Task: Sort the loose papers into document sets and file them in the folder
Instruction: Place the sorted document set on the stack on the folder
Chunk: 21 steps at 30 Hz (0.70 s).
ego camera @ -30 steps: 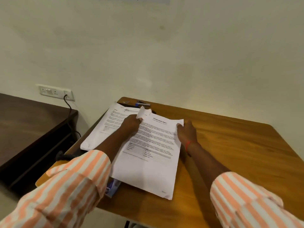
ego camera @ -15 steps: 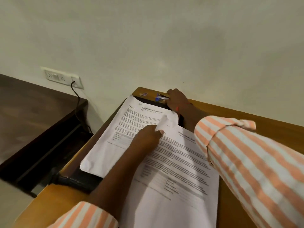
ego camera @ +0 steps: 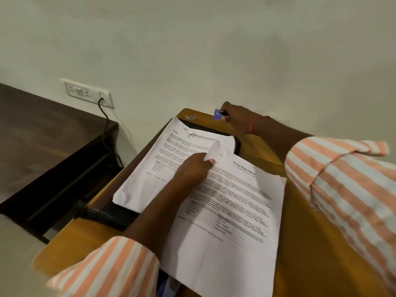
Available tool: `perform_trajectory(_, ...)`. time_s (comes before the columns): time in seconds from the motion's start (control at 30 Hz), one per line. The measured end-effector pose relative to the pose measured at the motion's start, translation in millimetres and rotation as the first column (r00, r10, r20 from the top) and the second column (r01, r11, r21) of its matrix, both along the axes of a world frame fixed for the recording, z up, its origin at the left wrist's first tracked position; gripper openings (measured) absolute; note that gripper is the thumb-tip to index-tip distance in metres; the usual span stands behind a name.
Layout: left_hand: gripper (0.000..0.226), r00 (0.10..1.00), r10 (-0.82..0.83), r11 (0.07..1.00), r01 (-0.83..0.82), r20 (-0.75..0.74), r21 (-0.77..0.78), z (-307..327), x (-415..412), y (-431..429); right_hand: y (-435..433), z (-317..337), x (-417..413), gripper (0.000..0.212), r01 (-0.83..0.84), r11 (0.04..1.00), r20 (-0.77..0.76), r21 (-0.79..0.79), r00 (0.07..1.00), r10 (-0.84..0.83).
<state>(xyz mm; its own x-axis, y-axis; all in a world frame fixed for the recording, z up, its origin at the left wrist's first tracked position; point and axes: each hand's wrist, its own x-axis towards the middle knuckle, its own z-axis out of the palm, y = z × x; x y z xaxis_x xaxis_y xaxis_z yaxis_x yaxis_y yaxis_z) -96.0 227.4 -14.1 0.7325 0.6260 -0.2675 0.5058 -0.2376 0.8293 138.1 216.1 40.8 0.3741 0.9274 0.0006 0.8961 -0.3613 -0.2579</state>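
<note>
Leaning over the wooden table (ego camera: 304,243), I had two piles before me. The nearer set of papers (ego camera: 231,232) lay slantwise across the table. The farther set (ego camera: 169,161) rested on the black folder (ego camera: 111,213), which showed past that pile at its near-left end and along its far edge. The two sets overlapped where my left hand (ego camera: 192,171) lay, thumb and fingers pinching the lifted upper-left corner of the nearer set. My right hand (ego camera: 236,120) was stretched to the far edge of the table, fingers curled round a small blue thing (ego camera: 218,115) — a stapler by my guess, though too little of it showed to be sure.

I judged the sheets light and limp, and slick against one another. Raised by one corner alone, a set would likely droop, fan out and lose its order, and that thin corner would crease readily. The pinch suited squaring and fastening the corner — not carrying. To move a set to the folder, I thought it better to take both long edges, or slide it flat.
</note>
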Motion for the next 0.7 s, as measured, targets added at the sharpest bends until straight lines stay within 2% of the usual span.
perform_trajectory(0.13,0.045,0.998,0.007,0.996,-0.012,0.063,0.088,1,-7,-7,-42,27,-29,0.024,-0.11,0.988,0.109,-0.104,0.987,0.122)
perform_trajectory(0.27,0.047,0.999,0.001,0.979,-0.012,0.054,0.205,4,-9,-12,-71,35,-52,0.018,-0.162,0.977,0.196,-0.142,0.962,0.188)
perform_trajectory(0.4,0.05,1.0,0.008,0.963,-0.013,0.02,0.268,3,-10,-14,-88,38,-62,0.024,-0.179,0.968,0.289,-0.178,0.93,0.225)
perform_trajectory(0.57,0.049,1.0,0.004,0.948,-0.008,0.014,0.317,0,-6,-14,-94,33,-72,0.03,-0.21,0.964,0.459,-0.163,0.849,0.263)
perform_trajectory(0.7,0.049,1.0,0.011,0.941,-0.012,0.004,0.338,-4,-4,-12,-91,33,-81,0.035,-0.28,0.946,0.628,-0.164,0.71,0.319)
